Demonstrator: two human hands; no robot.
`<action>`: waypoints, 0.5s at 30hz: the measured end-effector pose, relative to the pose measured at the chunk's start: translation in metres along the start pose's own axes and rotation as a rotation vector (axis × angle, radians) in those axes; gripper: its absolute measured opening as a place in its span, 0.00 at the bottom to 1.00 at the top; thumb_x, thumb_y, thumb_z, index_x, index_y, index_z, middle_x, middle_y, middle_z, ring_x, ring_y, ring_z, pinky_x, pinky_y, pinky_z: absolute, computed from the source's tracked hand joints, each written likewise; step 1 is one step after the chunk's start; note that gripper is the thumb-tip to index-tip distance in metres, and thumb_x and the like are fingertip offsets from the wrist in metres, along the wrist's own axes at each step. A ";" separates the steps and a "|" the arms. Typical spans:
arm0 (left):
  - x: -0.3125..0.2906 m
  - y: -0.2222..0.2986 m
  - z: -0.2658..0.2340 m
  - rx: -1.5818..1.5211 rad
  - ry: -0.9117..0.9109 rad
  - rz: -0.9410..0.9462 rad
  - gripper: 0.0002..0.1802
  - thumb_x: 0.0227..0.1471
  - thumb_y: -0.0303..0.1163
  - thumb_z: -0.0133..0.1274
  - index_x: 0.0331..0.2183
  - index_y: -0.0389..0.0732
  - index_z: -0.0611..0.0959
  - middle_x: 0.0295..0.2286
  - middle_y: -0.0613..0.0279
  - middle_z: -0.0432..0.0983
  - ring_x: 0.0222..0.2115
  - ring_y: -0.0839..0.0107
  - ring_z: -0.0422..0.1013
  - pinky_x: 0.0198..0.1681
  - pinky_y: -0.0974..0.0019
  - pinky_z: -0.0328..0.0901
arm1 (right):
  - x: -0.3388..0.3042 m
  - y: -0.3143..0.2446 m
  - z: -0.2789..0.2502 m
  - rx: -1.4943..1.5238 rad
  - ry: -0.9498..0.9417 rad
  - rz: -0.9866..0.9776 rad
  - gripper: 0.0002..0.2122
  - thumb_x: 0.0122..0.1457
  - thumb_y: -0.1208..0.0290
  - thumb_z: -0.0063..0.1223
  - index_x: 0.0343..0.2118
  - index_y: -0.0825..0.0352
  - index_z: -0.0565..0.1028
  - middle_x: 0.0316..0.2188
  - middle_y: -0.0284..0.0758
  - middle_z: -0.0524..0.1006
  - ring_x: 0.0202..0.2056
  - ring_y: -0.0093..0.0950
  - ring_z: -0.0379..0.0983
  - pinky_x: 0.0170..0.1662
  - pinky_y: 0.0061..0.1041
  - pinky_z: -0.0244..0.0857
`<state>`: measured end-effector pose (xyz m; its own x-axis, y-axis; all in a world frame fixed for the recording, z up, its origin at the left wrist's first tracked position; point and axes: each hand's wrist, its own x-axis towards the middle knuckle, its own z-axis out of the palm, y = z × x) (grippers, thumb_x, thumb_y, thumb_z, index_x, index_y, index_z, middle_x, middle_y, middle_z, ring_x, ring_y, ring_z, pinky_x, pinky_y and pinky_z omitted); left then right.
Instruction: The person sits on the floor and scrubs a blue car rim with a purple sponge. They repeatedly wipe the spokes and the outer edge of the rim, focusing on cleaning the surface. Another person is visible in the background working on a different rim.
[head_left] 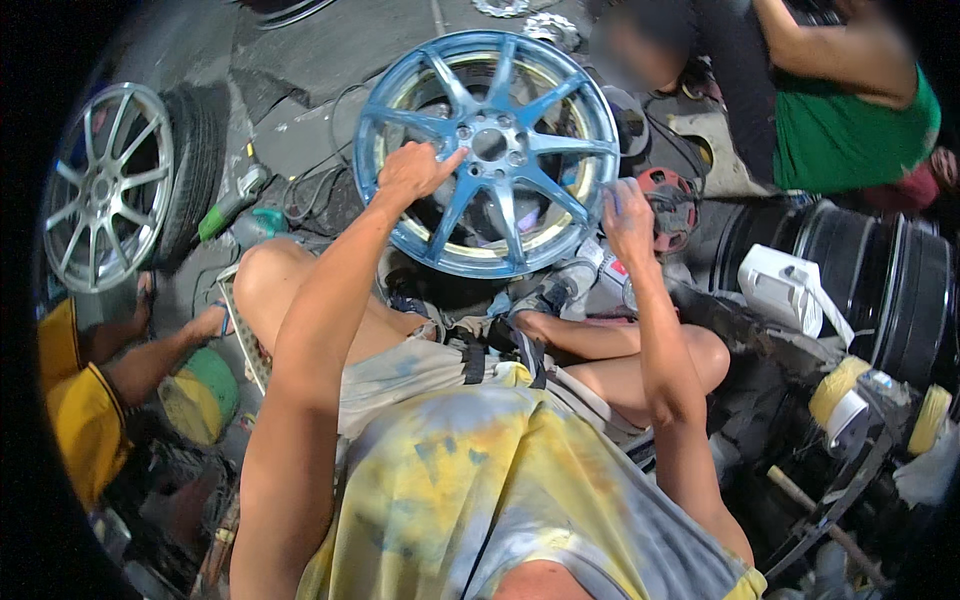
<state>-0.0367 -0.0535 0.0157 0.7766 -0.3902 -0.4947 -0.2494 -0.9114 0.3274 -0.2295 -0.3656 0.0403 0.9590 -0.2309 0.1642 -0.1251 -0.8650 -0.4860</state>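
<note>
A blue alloy wheel rim (548,145) with several spokes and worn, paler patches lies face up in front of me. My left hand (418,172) reaches over its left side. The index finger is stretched out to the hub (490,145), its tip by a bolt hole, and the other fingers are partly curled; I see nothing held in them. My right hand (628,218) is at the rim's lower right edge, fingers bent against it and bluish at the tips. The underside of the rim is hidden.
A silver wheel (105,188) and a tyre (195,165) stand at left, near a green power tool (225,210). A red reel (668,208) lies right of the rim. Dark wheel barrels (850,255) are stacked at right. A person in green (850,130) sits far right; another in yellow (90,420) is at left.
</note>
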 end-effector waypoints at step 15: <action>0.002 0.004 -0.002 0.053 -0.008 -0.002 0.51 0.56 0.73 0.39 0.34 0.26 0.87 0.36 0.28 0.79 0.42 0.37 0.76 0.49 0.45 0.69 | 0.014 -0.035 0.052 -0.187 0.013 0.336 0.11 0.59 0.74 0.51 0.43 0.69 0.66 0.42 0.52 0.71 0.31 0.57 0.76 0.33 0.56 0.70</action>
<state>-0.0352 -0.0572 0.0178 0.7722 -0.3894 -0.5020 -0.2786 -0.9177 0.2832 -0.1983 -0.3156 0.0155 0.8535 -0.5199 0.0338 -0.4771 -0.8060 -0.3503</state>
